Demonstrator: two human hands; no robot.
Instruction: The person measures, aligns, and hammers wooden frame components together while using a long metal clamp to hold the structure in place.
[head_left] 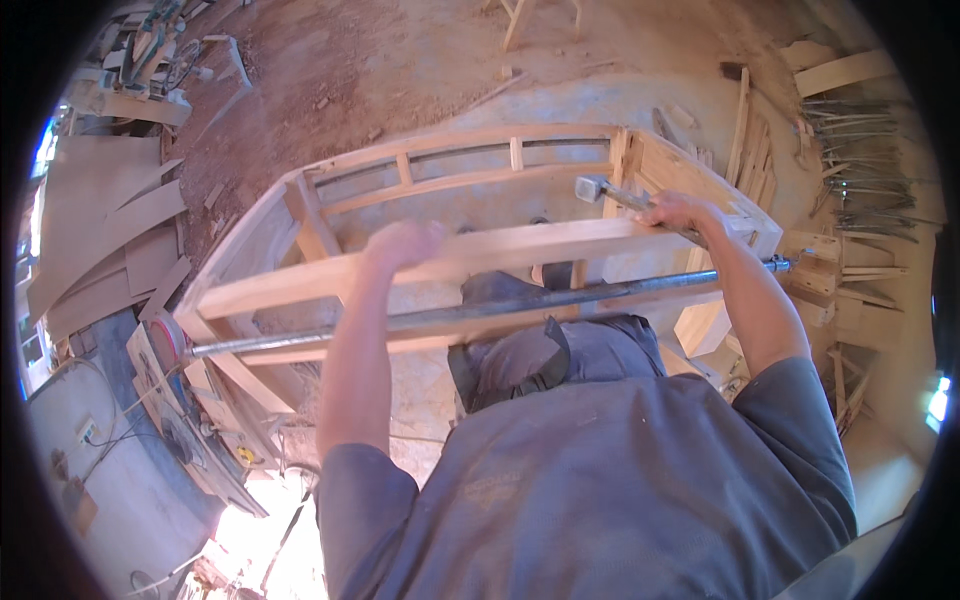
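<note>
A wooden frame (560, 235) with pale rails and slatted far side stands in front of me. My right hand (685, 212) is wrapped round the handle of a hammer (592, 189), above the right end of the near top rail. The metal hammer head points left, over the frame's opening. My left hand (405, 245) is over the same rail, left of its middle; motion smears its fingers, and I cannot tell whether it grips the wood. A long metal bar clamp (620, 290) runs along the near side, passing below my forearms.
Brown sheets of board (100, 220) lie at the left. Thin metal rods (865, 170) and wood offcuts line the right side. A wooden stand (520, 22) is at the far edge. Cables and a grey surface (110, 430) are at the lower left.
</note>
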